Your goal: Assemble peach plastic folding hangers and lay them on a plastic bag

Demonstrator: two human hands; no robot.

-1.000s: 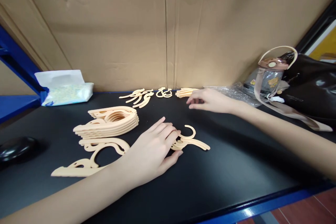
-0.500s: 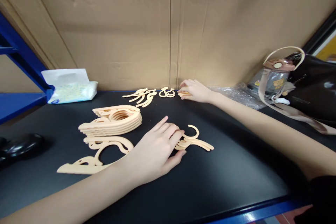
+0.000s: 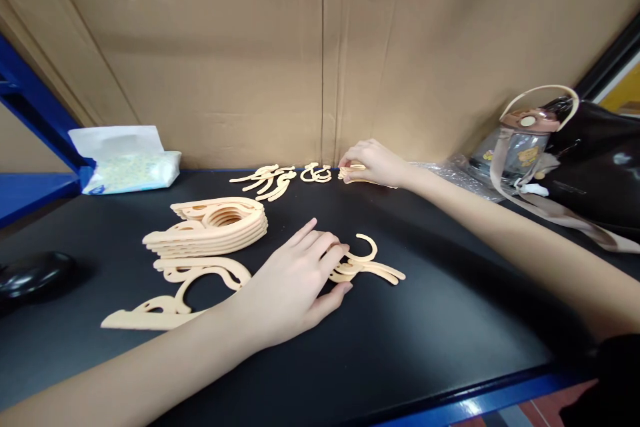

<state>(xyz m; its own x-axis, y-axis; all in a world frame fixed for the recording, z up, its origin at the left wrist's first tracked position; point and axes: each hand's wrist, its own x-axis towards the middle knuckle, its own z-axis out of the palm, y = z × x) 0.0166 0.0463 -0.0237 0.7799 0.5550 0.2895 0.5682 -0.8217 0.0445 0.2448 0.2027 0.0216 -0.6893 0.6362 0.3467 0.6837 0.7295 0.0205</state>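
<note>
My left hand (image 3: 300,283) is closed round beige plastic hanger parts on the black table, with the index finger and thumb at their left end. A curved hook (image 3: 367,248) and slim arms (image 3: 383,271) stick out to the right of its fingertips. At the back, my right hand (image 3: 367,161) has its fingers bent over a small pile of flat beige hanger pieces (image 3: 356,173); its palm hides part of them. Loose hooks (image 3: 316,173) lie just left of that pile, and several slim curved pieces (image 3: 273,178) farther left.
Folded beige hangers (image 3: 207,230) are stacked at centre left, with another hanger (image 3: 143,319) in front, partly under my left forearm. A wipes pack (image 3: 133,170), a black mouse (image 3: 35,275), clear plastic wrap (image 3: 453,178), a strapped bottle (image 3: 527,147) and a black bag (image 3: 595,173) stand around. Cardboard (image 3: 225,60) rises behind.
The view has shifted slightly. My right hand's fingers have curled more over the pile at the back, and more of the pieces show beneath it. My left hand keeps its hold.
</note>
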